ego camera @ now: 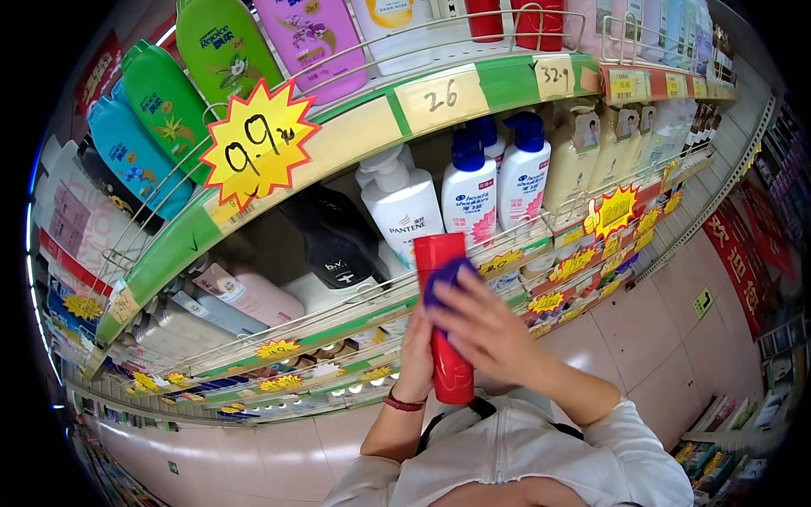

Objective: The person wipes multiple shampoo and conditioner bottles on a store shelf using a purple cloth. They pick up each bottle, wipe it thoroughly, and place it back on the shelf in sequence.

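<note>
A tall red bottle (453, 374) stands out in front of my chest, held at its side by my left hand (416, 348), whose wrist wears a dark red band. My right hand (485, 323) presses a purple cloth (447, 279) against the front of the bottle; its fingers are a little blurred. Just beyond the bottle's top is a white Pantene pump bottle (405, 209) on the shelf. White Head & Shoulders pump bottles (470, 196) with blue tops stand to its right, and a black bottle (339, 253) leans to its left.
Wire rails (355, 295) run along the shelf fronts. Green and purple Rejoice bottles (225, 57) line the upper shelf, with a yellow star-shaped price sign (260, 149) at its edge. Pink and grey bottles (253, 295) are at the lower left. Tiled floor (640, 329) shows at the right.
</note>
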`<action>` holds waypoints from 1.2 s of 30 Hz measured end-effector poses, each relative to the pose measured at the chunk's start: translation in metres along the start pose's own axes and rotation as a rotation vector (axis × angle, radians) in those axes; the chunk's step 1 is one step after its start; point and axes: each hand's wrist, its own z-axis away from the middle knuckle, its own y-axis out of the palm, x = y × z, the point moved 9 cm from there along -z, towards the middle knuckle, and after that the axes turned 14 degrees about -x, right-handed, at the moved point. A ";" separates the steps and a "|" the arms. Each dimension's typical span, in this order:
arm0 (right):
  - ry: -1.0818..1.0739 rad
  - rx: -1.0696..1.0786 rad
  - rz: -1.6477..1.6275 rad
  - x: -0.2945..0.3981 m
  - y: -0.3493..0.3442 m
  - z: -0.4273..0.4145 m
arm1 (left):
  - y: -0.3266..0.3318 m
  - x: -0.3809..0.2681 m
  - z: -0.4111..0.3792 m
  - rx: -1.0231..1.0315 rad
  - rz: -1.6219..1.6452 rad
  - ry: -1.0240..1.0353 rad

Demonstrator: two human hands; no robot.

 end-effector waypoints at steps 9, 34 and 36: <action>-0.317 0.043 -0.035 0.009 -0.025 0.017 | 0.021 0.002 -0.007 -0.017 0.152 -0.065; 0.188 -0.409 -0.257 -0.025 -0.066 -0.028 | 0.060 -0.007 0.007 0.168 -0.025 0.238; 0.258 -0.347 -0.263 -0.036 -0.055 -0.050 | 0.062 -0.010 0.009 0.201 0.006 0.216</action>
